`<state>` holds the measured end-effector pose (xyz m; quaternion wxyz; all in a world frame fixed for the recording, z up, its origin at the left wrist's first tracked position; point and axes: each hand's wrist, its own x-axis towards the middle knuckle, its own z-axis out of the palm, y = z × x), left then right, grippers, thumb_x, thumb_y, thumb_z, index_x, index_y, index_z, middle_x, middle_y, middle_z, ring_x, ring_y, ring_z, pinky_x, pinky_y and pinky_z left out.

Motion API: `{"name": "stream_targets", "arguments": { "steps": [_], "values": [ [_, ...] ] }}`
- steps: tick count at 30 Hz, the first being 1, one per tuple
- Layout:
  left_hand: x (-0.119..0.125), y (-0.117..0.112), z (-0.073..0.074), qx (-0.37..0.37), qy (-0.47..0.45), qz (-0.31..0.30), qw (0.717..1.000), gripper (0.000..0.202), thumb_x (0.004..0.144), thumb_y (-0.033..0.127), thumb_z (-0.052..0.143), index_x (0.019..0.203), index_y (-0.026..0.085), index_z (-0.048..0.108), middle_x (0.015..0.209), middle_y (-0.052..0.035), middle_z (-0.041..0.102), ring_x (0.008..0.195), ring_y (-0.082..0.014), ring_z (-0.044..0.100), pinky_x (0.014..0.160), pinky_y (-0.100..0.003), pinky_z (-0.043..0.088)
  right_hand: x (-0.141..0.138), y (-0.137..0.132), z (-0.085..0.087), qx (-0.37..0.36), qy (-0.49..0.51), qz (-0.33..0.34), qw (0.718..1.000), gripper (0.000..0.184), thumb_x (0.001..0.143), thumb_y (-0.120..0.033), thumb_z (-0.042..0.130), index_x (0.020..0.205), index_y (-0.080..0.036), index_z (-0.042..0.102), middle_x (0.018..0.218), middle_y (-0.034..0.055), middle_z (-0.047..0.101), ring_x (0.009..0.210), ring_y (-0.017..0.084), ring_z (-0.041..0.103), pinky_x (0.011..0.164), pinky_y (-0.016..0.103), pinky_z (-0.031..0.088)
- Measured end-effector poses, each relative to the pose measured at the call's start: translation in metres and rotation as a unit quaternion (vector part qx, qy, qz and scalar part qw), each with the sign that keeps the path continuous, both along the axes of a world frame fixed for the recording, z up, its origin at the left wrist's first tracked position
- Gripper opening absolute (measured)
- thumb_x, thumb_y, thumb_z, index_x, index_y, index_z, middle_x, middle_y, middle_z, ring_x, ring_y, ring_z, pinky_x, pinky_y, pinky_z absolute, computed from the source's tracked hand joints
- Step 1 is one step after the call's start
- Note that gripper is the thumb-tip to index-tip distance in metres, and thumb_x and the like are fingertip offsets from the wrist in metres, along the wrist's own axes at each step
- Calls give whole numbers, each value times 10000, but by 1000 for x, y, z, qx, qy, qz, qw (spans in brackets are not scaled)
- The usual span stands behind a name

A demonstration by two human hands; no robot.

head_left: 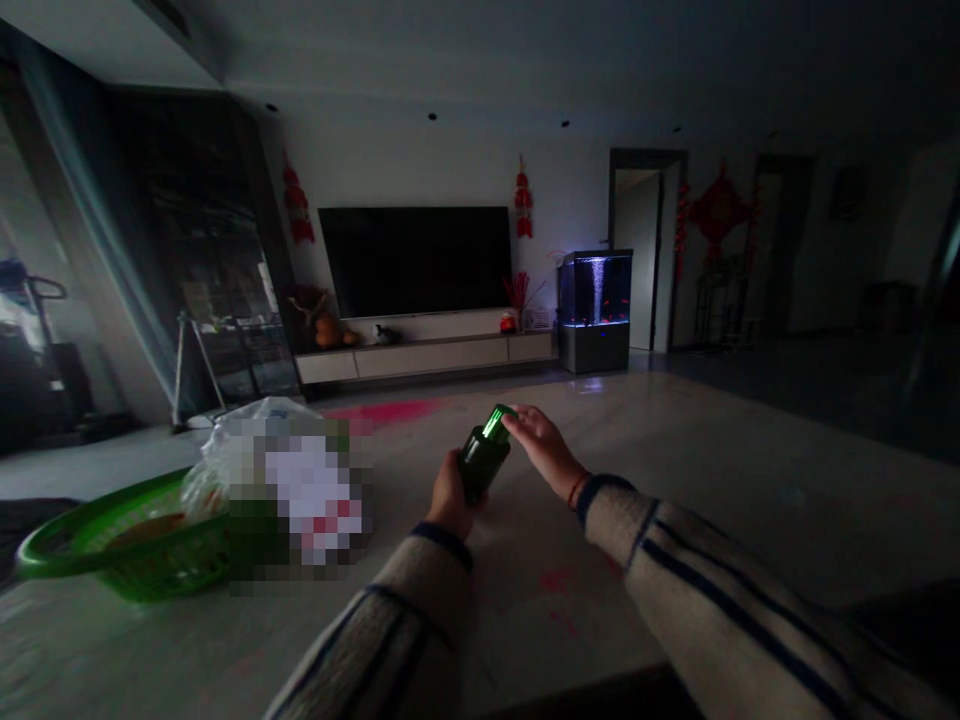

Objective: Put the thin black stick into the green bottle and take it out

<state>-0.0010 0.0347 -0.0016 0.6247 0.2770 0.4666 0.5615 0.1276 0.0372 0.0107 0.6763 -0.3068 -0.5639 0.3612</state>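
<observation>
A dark green bottle (481,462) with a shiny green cap (495,423) is held tilted above the table, its top leaning to the right. My left hand (452,497) is closed around the lower body of the bottle. From the right, my right hand (543,445) reaches the cap with its fingers closed on it; the far side of the cap is hidden from me. Whether the cap is fully seated or loosened cannot be told.
On the table (637,430), a green plastic basket (150,575) stands at the left with a clear plastic bag (214,465) in it. Pixelation covers a whitish item beside the basket. Farther back are a television (420,262), a low cabinet (427,358) and a lit aquarium (600,290).
</observation>
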Motion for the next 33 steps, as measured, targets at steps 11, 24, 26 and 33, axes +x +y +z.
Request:
{"name": "stream_targets", "arguments": {
  "steps": [11, 24, 26, 33],
  "values": [
    [1, -14, 5, -14, 21, -28, 999, 285, 811, 355, 352, 927, 149, 512, 638, -36, 576, 508, -142, 578, 391, -200, 381, -2, -11, -2, 10, 26, -28, 999, 340, 608, -423, 658, 792, -171, 524, 758, 8, 586, 718, 123, 564, 694, 261, 442],
    [4, -20, 8, -27, 41, -40, 998, 311, 838, 374, 298, 951, 164, 498, 698, -49, 598, 539, -158, 594, 450, -251, 443, 2, -12, 0, 34, -5, 0, 999, 317, 620, -396, 668, 822, -174, 566, 783, 25, 625, 731, 138, 583, 683, 267, 457],
    [4, -19, 8, -27, 35, -38, 998, 321, 842, 381, 286, 963, 166, 491, 700, -48, 598, 532, -162, 596, 440, -250, 438, 2, -14, 2, 40, -15, 1, 999, 319, 624, -396, 664, 838, -176, 573, 793, 28, 631, 728, 140, 587, 685, 271, 459],
    [4, -18, 8, -28, 31, -39, 998, 334, 845, 379, 280, 975, 159, 496, 721, -56, 605, 524, -163, 601, 427, -251, 442, 2, -16, 7, 35, -14, 21, 999, 337, 618, -375, 671, 870, -173, 572, 848, 46, 636, 752, 148, 595, 702, 283, 467]
  ]
}}
